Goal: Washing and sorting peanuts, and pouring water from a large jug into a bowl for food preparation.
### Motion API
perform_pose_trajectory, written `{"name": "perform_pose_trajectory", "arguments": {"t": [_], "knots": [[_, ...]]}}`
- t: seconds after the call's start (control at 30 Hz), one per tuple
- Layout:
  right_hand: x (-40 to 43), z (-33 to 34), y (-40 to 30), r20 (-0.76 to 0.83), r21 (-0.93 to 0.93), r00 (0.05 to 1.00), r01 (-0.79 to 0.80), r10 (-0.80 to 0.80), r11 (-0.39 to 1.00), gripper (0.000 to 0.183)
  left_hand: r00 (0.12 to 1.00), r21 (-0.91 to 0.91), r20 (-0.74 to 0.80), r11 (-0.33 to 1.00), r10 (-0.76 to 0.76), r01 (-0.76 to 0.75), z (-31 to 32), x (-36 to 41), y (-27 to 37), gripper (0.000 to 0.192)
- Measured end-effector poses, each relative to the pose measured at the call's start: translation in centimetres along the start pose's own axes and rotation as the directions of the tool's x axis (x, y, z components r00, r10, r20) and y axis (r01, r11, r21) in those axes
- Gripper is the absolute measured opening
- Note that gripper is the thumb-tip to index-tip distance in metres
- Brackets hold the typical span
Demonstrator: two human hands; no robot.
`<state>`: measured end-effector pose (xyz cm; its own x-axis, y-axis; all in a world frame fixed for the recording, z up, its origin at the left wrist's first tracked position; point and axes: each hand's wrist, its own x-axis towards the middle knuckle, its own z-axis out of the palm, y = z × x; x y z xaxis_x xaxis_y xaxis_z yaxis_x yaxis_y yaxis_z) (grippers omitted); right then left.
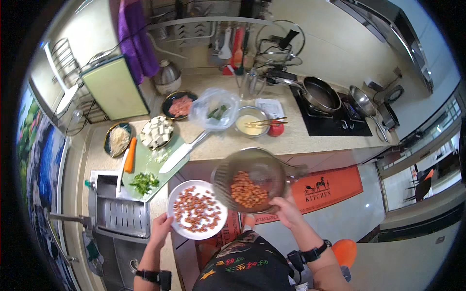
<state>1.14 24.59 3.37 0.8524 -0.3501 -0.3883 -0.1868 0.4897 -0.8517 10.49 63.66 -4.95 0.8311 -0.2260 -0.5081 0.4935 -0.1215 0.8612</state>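
Observation:
My left hand (160,229) grips the left rim of a white plate (198,234), over which reddish-brown nuts, apparently peanuts, (194,209) lie spread. Just right of the plate, my right hand (285,209) grips the lower right rim of a metal pan (262,163). More of the nuts (247,191) are heaped in the pan, towards its lower side. The pan is tilted, its left edge close to the plate; whether they touch I cannot tell. Its handle (296,171) points right and looks blurred.
A green cutting board (138,169) holds a cleaver (176,157), a carrot (130,156) and chopped green pepper (144,183). Behind are bowls of white cubes (157,131) and raw meat (180,106), and a metal bowl (251,134) with chopsticks. A sink (122,232) lies left, a stove (315,125) right.

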Motion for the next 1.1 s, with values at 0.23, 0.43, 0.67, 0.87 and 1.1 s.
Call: {"name": "perform_pose_trajectory", "arguments": {"t": [0.23,0.43,0.67,0.87,1.1], "knots": [[-1.0,-14.8,-9.3,-0.272,0.091,0.95,0.187,-0.156,0.978,0.076,0.971,0.032,0.237,0.999,-0.036,0.03,22.2,9.3,5.0,0.025],[-1.6,-21.9,-14.1,-0.476,0.091,0.857,0.27,-0.196,0.959,0.082,0.956,-0.005,0.29,0.999,-0.044,0.047,38.5,14.4,9.1,0.027],[0.1,-25.5,-16.0,-0.54,0.095,0.811,0.324,-0.224,0.941,0.075,0.95,-0.059,0.303,0.993,-0.078,0.101,46.5,20.8,10.0,0.025],[2.4,-25.0,-16.7,-0.577,0.168,0.801,0.308,-0.16,0.936,0.074,0.942,-0.051,0.319,0.99,-0.107,0.13,46.9,23.0,12.0,0.026],[5.6,-23.8,-18.0,-0.528,0.111,0.827,0.294,-0.195,0.949,0.068,0.958,-0.102,0.286,0.994,-0.017,0.049,46.2,25.3,12.0,0.025]]}}
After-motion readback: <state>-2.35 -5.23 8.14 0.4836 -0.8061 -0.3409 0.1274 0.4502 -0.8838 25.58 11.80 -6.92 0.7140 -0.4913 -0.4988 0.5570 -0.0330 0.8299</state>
